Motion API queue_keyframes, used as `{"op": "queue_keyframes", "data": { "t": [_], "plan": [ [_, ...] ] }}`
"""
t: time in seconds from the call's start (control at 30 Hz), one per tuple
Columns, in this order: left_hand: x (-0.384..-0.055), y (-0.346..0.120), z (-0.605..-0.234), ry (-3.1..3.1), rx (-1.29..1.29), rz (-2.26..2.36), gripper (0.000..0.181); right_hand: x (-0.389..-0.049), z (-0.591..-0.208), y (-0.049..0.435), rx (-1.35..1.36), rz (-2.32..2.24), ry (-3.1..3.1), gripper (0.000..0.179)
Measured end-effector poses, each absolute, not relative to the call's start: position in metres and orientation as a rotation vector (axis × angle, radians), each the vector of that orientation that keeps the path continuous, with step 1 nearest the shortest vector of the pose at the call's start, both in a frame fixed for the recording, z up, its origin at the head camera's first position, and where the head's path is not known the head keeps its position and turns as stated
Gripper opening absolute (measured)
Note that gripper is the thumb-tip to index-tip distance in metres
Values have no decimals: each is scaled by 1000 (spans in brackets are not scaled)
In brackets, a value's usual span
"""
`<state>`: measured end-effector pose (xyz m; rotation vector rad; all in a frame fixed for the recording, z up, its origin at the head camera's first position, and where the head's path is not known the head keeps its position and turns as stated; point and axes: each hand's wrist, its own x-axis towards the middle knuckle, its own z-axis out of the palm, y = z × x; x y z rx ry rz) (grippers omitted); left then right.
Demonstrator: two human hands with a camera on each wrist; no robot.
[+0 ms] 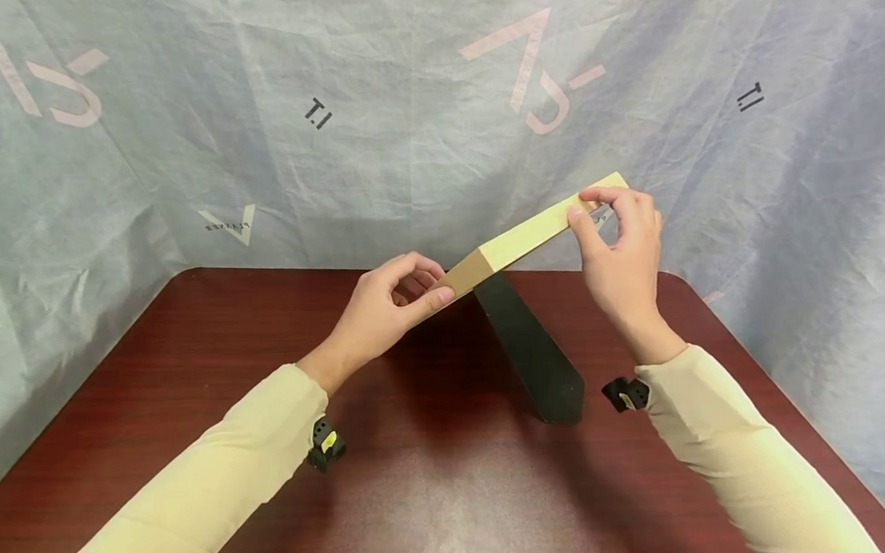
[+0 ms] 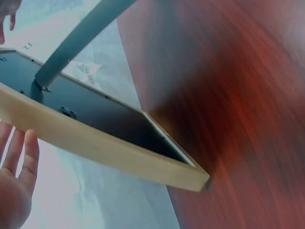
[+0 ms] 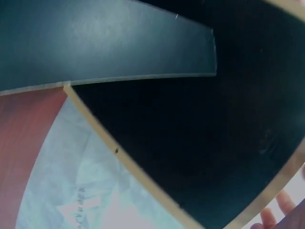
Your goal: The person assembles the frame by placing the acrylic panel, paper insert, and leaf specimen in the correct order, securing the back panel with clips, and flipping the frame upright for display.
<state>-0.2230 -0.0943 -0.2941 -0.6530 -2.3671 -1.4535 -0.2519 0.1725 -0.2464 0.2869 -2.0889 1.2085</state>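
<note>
A wooden picture frame (image 1: 538,230) with pale edges is held tilted above the table, its black backing (image 2: 109,119) visible from the left wrist. From that backing a black easel leg (image 1: 532,351) swings out toward the near side. The left hand (image 1: 387,300) grips the frame's lower left side, thumb on the near side. Higher up at the right, the right hand (image 1: 624,246) pinches the upper edge between thumb and fingers. Small dark metal clips (image 2: 68,112) sit on the backing. The frame's front faces away and is hidden.
A dark red wooden table (image 1: 230,379) lies below both hands. Grey cloth (image 1: 405,128) printed with letters hangs behind it and along both sides. Black wrist devices (image 1: 326,444) are strapped over the sleeves.
</note>
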Motion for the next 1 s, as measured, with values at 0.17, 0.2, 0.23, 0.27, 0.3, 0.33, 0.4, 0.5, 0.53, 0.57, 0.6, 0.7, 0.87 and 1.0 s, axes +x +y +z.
{"op": "queue_keyframes", "data": {
  "t": [0.17,0.2,0.23,0.27,0.3,0.33,0.4,0.5,0.53,0.57,0.6,0.7,0.87,1.0],
  "plan": [
    [-224,-103,-300,-2433,-677,-1415,26,-238,-249,162,369,1178,-2076,44],
    [-225,-105,-302,-2447,-673,-1409,26,-236,-249,160,378,1169,-2090,46],
    [-226,-106,-303,-2456,-668,-1407,27,-233,-248,158,383,1156,-2106,49],
    [-227,-107,-304,-2465,-658,-1404,27,-232,-248,156,387,1142,-2124,51],
    [-227,-108,-305,-2471,-647,-1401,26,-230,-248,155,390,1128,-2142,53],
    [-228,-108,-305,-2471,-631,-1401,25,-229,-248,154,391,1117,-2159,54],
    [-229,-107,-305,-2463,-611,-1396,23,-229,-247,153,394,1110,-2185,56],
    [-229,-102,-305,-2452,-595,-1372,20,-231,-247,155,401,1128,-2212,55],
    [-229,-99,-304,-2450,-593,-1364,20,-232,-247,157,402,1138,-2220,55],
    [-229,-96,-304,-2449,-592,-1356,19,-233,-246,158,405,1147,-2226,54],
    [-228,-92,-304,-2449,-589,-1348,19,-234,-246,160,407,1160,-2229,53],
    [-226,-84,-304,-2455,-574,-1321,21,-237,-245,163,423,1210,-2209,47],
    [-223,-79,-304,-2459,-560,-1320,22,-238,-245,162,462,1247,-2111,34],
    [-225,-86,-308,-2458,-639,-1344,23,-228,-244,157,447,1199,-2122,41]
  ]
}}
